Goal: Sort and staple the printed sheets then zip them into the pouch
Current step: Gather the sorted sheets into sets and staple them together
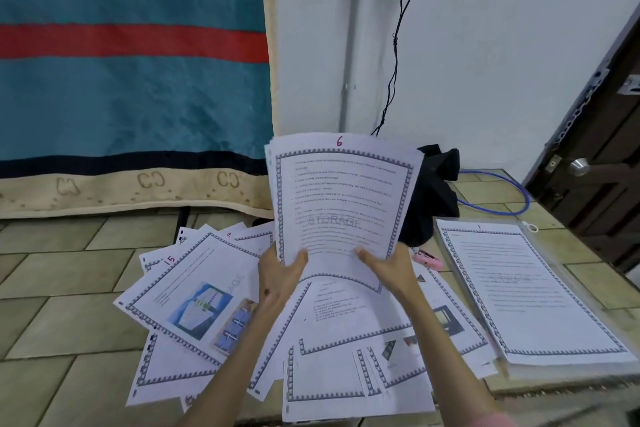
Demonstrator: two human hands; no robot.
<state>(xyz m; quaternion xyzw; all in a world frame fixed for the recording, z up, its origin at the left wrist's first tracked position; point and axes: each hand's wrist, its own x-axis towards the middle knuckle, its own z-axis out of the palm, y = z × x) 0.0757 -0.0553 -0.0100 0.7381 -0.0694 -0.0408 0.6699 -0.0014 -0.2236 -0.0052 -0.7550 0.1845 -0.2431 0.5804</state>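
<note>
Nearest the camera, loose printed sheets (346,350) with toothed grey borders lie fanned across the tiled floor (62,288), overlapping one another; one at the left is marked 15 (187,291) and shows a coloured picture. Just above them, the left hand (280,270) and the right hand (388,263) are apart, each clamped on a lower corner of a raised stack of sheets (343,204), thumbs on the front page, which is numbered 6 and printed with the faint word STORAGE. To the right, a sheet numbered 1 (523,291) lies on a clear zip pouch (530,229) on the floor. A pink object (429,258) lies between the pouch and the right hand; whether it is the stapler I cannot tell. Behind the raised stack sits a black cloth bundle (436,191), a blue cable (512,194) loops beyond it, and a teal blanket with a red stripe (131,55) hangs at the left against the white wall (485,45).
</note>
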